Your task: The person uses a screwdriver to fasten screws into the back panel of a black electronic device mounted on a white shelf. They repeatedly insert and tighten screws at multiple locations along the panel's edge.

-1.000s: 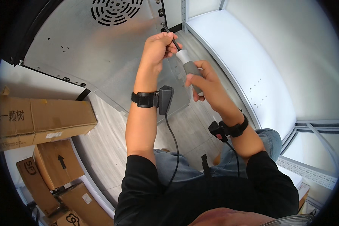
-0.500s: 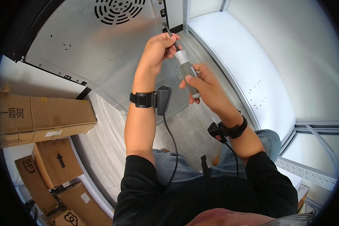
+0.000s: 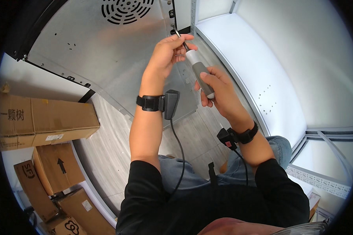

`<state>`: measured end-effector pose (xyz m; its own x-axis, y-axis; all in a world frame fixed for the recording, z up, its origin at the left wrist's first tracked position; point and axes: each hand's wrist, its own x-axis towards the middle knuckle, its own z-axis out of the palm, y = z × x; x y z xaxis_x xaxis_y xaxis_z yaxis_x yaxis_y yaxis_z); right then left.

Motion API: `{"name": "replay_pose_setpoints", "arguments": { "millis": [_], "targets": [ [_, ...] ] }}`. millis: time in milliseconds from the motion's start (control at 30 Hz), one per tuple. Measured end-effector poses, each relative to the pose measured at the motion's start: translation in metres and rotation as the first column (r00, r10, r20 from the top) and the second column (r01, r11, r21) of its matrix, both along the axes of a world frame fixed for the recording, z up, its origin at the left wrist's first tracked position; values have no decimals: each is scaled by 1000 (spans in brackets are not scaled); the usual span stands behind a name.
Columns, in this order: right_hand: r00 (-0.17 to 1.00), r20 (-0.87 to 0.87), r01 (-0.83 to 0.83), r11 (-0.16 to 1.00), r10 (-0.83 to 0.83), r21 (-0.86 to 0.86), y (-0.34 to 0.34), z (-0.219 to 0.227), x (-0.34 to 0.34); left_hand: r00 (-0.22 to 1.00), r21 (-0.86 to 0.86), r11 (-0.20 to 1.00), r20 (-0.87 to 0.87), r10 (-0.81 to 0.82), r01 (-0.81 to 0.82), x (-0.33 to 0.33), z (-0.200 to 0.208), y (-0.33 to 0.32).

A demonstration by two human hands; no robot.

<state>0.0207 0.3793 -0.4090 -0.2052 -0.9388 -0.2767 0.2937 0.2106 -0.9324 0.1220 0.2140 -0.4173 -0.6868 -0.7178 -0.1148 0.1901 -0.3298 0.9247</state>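
Clearly, both hands are on one screwdriver (image 3: 203,78), which slants across the upper middle of the frame. The left hand (image 3: 169,51) pinches its shaft lightly between thumb and forefinger, the other fingers loosely curled; the right hand (image 3: 219,91) is wrapped around the handle near its butt end, thumb laid along the side. The tip points up and left to the edge of a sheet-metal panel (image 3: 106,66), beside its dark mounting tabs; whether it is seated in a screw head is too small to tell.

If the shaft tilts off line, the tip could slip out, chew the screw recess or scratch the panel. The left fingers, so near the tip, might be jabbed; a slack pinch would make such a skid likelier, and a freed screw could drop to the floor.

The panel is smooth, dull silver metal, pierced by curved vent slots (image 3: 128,9) at the top. The handle is a grey barrel with a pale collar, the shaft slim and dark. At right, a glossy white shelf (image 3: 243,51) carries small dark bits (image 3: 267,100); pale wood-grain flooring (image 3: 113,160) and matte cardboard boxes (image 3: 64,121) fill the left.
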Motion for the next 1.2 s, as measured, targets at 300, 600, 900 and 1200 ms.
{"name": "replay_pose_setpoints", "arguments": {
  "millis": [300, 600, 900, 1200],
  "targets": [
    [926, -371, 59, 998, -68, -36, -3, -3, 5, 994, -58, 995, 69, 86, -82, -7, -12, -1],
    [990, 139, 3, 999, 4, -46, 1, 3, -1, 996, 20, 1000, -90, 1, 1, -2, -10, -3],
    [994, 31, -107, 994, 107, -15, -3, 5, 0, 998, -28, 997, 2, 67, -67, 1, -11, -5],
    [966, -257, 3, 993, -35, -121, -7, -1, 1, 993, -14, 993, 24, 115, -115, -2, -12, -6]
  ]
}}
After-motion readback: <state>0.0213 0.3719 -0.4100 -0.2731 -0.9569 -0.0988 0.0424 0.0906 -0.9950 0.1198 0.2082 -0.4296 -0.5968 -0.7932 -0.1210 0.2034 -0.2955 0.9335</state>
